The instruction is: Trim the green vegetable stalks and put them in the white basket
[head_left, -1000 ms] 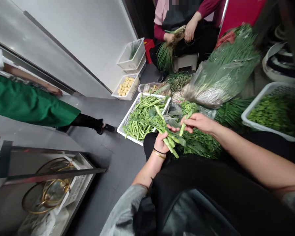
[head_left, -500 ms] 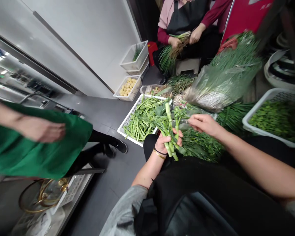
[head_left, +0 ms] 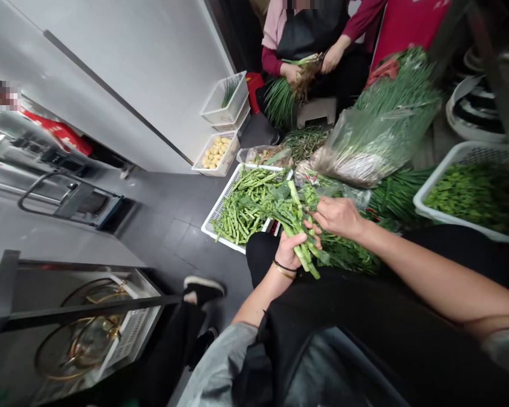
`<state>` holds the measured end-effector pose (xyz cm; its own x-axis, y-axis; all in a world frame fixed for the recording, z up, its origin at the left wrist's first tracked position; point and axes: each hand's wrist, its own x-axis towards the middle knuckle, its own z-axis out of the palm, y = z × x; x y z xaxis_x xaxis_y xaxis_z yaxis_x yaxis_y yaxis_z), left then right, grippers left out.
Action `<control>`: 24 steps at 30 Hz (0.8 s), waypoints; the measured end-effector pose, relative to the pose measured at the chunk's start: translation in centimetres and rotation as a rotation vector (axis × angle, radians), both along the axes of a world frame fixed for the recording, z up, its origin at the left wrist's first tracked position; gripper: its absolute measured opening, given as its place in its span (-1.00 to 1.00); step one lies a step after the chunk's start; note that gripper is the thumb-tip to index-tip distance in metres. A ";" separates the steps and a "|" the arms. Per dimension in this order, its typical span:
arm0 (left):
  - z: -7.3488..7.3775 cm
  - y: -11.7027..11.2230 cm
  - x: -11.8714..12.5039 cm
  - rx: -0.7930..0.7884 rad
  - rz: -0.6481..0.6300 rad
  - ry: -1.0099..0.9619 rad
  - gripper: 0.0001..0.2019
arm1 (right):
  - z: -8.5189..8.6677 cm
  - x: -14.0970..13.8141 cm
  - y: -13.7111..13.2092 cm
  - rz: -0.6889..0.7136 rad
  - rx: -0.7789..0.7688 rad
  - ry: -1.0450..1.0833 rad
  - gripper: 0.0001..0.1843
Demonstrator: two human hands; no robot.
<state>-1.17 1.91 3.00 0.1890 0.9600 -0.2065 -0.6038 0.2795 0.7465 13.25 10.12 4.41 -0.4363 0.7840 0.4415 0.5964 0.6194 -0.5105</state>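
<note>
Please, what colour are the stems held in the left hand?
The stems are light green; the head view shows them best.

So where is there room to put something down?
The grey floor is bare between the white basket of stalks and the trolley, down to a black shoe. Around the left hand and right hand it's crowded: held stalks, loose greens, a plastic bag of long greens.

Basket [head_left: 224, 244]: white plastic, perforated, smooth. Bag [head_left: 343, 141]: clear plastic film, glossy, creased. Apron [head_left: 365, 322]: black cloth, matt. Sleeve [head_left: 218, 356]: grey cloth, wrinkled, matt. Bangle [head_left: 285, 273]: gold-coloured metal, shiny. Lids [head_left: 85, 342]: clear glass, gold-coloured rims. Floor [head_left: 165, 226]: grey tile, smooth, faint sheen. Stems [head_left: 306, 261]: smooth, slightly glossy.
</note>
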 end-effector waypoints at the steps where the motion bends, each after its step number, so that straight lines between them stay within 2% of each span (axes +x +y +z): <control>1: 0.0 0.0 0.1 -0.006 -0.015 -0.038 -0.58 | 0.0 0.1 -0.2 0.043 -0.052 0.094 -0.62; 3: 0.0 0.0 0.2 -0.013 -0.019 -0.095 -0.59 | 0.1 -0.2 -0.9 0.112 -0.310 0.384 -0.56; 5: 0.1 0.1 0.1 -0.014 0.001 -0.121 -0.59 | -0.2 -0.8 -2.1 0.208 -0.665 0.692 -0.50; 6: 0.1 0.2 0.0 -0.013 0.008 -0.125 -0.59 | -0.6 -1.0 -2.6 0.252 -0.801 0.800 -0.48; 7: 0.2 0.2 -0.2 -0.012 0.011 -0.122 -0.59 | -1.1 -0.8 -3.0 0.283 -0.873 0.845 -0.48; 9: 0.4 0.2 -0.8 -0.005 -0.002 -0.108 -0.60 | -2.6 0.8 -3.3 0.305 -0.848 0.710 -0.52; 12: 0.8 0.0 -1.6 0.017 -0.033 -0.082 -0.60 | -4.7 4.9 -2.2 0.281 -0.763 0.143 -0.59; 14: 0.9 -0.1 -1.7 -0.002 -0.038 -0.053 -0.59 | -4.8 6.9 -1.1 0.244 -0.798 -0.090 -0.56; 16: 0.6 -0.1 -1.5 -0.056 -0.028 -0.024 -0.56 | -3.5 6.8 -0.3 0.272 -0.875 0.003 -0.40; 18: 0.0 -0.3 -1.1 -0.109 -0.036 -0.017 -0.52 | -1.5 5.0 0.2 0.395 -0.976 0.332 -0.31; 21: -0.5 -0.6 -0.9 -0.134 -0.065 -0.032 -0.47 | 0.6 1.6 0.5 0.490 -1.093 0.810 -0.41; 24: -0.3 -0.8 -1.3 -0.093 -0.071 -0.049 -0.50 | 0.9 -0.3 0.6 0.394 -1.084 0.951 -0.57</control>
